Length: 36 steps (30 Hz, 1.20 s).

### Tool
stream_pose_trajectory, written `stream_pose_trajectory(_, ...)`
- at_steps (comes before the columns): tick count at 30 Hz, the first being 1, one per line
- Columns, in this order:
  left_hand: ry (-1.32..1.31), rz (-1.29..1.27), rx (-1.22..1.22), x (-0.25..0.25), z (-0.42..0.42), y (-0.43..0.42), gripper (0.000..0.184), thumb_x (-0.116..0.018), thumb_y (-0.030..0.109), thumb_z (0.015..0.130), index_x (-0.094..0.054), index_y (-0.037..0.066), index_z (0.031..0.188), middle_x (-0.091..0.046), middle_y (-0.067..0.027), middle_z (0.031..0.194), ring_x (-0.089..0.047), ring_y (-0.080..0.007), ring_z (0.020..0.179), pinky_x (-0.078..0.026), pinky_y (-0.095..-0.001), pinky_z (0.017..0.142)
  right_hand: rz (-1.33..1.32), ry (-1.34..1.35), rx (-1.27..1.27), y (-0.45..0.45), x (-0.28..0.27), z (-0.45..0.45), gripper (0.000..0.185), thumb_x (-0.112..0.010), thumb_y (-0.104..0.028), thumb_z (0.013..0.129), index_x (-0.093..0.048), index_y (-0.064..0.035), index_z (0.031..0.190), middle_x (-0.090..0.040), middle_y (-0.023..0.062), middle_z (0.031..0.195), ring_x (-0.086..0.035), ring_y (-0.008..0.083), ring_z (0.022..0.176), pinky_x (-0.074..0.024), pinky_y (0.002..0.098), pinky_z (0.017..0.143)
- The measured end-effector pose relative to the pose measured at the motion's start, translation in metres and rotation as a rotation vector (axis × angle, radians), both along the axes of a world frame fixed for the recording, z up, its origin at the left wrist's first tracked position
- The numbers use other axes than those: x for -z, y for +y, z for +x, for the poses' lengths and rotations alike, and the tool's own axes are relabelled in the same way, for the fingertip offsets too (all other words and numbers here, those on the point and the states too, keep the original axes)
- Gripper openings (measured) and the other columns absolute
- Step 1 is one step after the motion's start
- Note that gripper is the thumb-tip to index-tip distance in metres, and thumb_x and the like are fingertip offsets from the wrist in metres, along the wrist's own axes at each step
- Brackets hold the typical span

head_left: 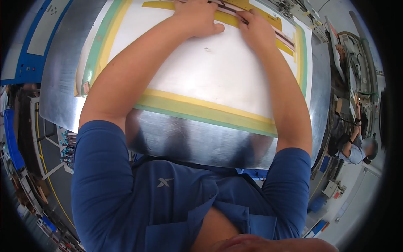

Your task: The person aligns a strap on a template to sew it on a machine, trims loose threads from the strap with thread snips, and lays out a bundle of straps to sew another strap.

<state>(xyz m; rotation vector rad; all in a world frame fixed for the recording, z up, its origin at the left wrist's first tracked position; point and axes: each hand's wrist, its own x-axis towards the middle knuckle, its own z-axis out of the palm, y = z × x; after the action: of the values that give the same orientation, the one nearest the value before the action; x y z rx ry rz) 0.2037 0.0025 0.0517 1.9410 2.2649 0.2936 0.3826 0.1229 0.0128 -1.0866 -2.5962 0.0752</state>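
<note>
My left hand point(199, 17) lies palm down at the top edge of the view, its thumb stretched out to the right and some fingertips cut off. It rests by a yellow template point(226, 18) with a pinkish, dark-lined strip point(284, 39) along it. To the right, my right hand point(256, 28) has its thumb and index finger pressed together at the strip. Under both hands is a white sheet point(201, 71), bordered by yellow and green tape point(201, 110).
The sheet lies on a shiny metal table point(180, 136). Metal machine parts point(300, 12) stand at the upper right. A blue cabinet point(35, 42) is at the far left. At the far right, a seated person point(354, 152) reaches toward another workstation.
</note>
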Motion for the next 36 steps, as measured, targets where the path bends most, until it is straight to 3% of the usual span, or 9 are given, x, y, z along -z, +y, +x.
stream_pose_trajectory(16,0.048,-0.02,-0.031,0.001,0.013,0.006,0.07,-0.065,0.051,0.087,-0.057,0.009,0.142,-0.052,-0.0257,0.143,-0.044,-0.0441,0.14,-0.037,-0.0626,0.112,0.025,-0.015,0.122,0.027,0.003,0.068,0.033,-0.057,-0.024,0.096,-0.072,-0.0207,0.125,-0.066,0.0026,0.116,-0.066,0.0291,0.108,-0.0546,0.0423,0.091)
stream_pose_trajectory(22,0.081,0.127,-0.057,-0.001,0.02,-0.005,0.068,-0.065,0.05,0.088,-0.057,0.008,0.141,-0.052,-0.0262,0.143,-0.044,-0.0441,0.14,-0.038,-0.0621,0.111,0.043,-0.005,0.13,0.033,0.005,0.08,0.032,-0.056,-0.024,0.098,-0.073,-0.0213,0.124,-0.067,0.0026,0.115,-0.066,0.0284,0.107,-0.0548,0.0415,0.09)
stream_pose_trajectory(24,0.061,-0.029,-0.052,-0.002,0.013,0.006,0.068,-0.065,0.049,0.088,-0.057,0.009,0.142,-0.051,-0.0261,0.144,-0.044,-0.0442,0.14,-0.038,-0.0621,0.111,0.041,-0.008,0.134,0.032,0.003,0.081,0.032,-0.055,-0.024,0.098,-0.073,-0.0215,0.124,-0.067,0.0025,0.114,-0.066,0.0284,0.107,-0.0548,0.0414,0.09)
stream_pose_trajectory(27,0.043,-0.007,-0.029,0.005,0.01,0.01,0.067,-0.065,0.049,0.088,-0.057,0.009,0.141,-0.051,-0.0259,0.144,-0.044,-0.0434,0.141,-0.039,-0.0616,0.111,0.044,-0.014,0.14,0.034,0.002,0.084,0.031,-0.055,-0.025,0.099,-0.073,-0.0217,0.124,-0.067,0.0024,0.114,-0.066,0.0284,0.106,-0.0549,0.0415,0.09)
stream_pose_trajectory(28,0.041,-0.007,-0.029,0.072,-0.032,0.04,0.067,-0.065,0.049,0.088,-0.057,0.009,0.141,-0.051,-0.0259,0.144,-0.044,-0.0434,0.141,-0.039,-0.0616,0.111,0.048,-0.02,0.142,0.03,0.004,0.075,0.031,-0.055,-0.025,0.099,-0.073,-0.0218,0.124,-0.067,0.0024,0.114,-0.066,0.0286,0.106,-0.0549,0.0416,0.09)
stream_pose_trajectory(30,0.364,0.719,0.049,0.192,-0.067,0.086,0.066,-0.065,0.048,0.088,-0.058,0.008,0.14,-0.052,-0.0254,0.143,-0.045,-0.0421,0.14,-0.039,-0.0607,0.111,0.055,-0.014,0.142,0.029,0.005,0.075,0.031,-0.055,-0.025,0.099,-0.074,-0.0218,0.123,-0.067,0.0025,0.114,-0.067,0.0288,0.106,-0.0551,0.0418,0.09)
stream_pose_trajectory(31,0.364,0.719,0.049,0.136,-0.065,0.074,0.066,-0.065,0.048,0.088,-0.058,0.008,0.14,-0.052,-0.0254,0.143,-0.045,-0.0421,0.14,-0.039,-0.0607,0.111,0.061,-0.007,0.141,0.029,0.004,0.075,0.03,-0.055,-0.025,0.099,-0.074,-0.0218,0.123,-0.067,0.0027,0.113,-0.067,0.0291,0.105,-0.0552,0.0419,0.089)
stream_pose_trajectory(33,0.068,-0.018,-0.077,0.0,0.001,0.002,0.064,-0.065,0.046,0.088,-0.059,0.007,0.138,-0.053,-0.025,0.142,-0.046,-0.0411,0.139,-0.039,-0.06,0.111,0.059,-0.013,0.15,0.03,0.003,0.078,0.03,-0.055,-0.025,0.099,-0.074,-0.0217,0.122,-0.068,0.0028,0.113,-0.067,0.0294,0.105,-0.0552,0.042,0.089)
stream_pose_trajectory(36,0.004,0.017,-0.035,-0.003,-0.006,-0.006,0.063,-0.064,0.044,0.088,-0.06,0.007,0.138,-0.054,-0.025,0.141,-0.047,-0.0413,0.137,-0.04,-0.0595,0.11,0.056,-0.016,0.169,0.029,0.004,0.075,0.03,-0.055,-0.026,0.099,-0.074,-0.0216,0.122,-0.068,0.0034,0.113,-0.067,0.03,0.104,-0.0552,0.0421,0.088)
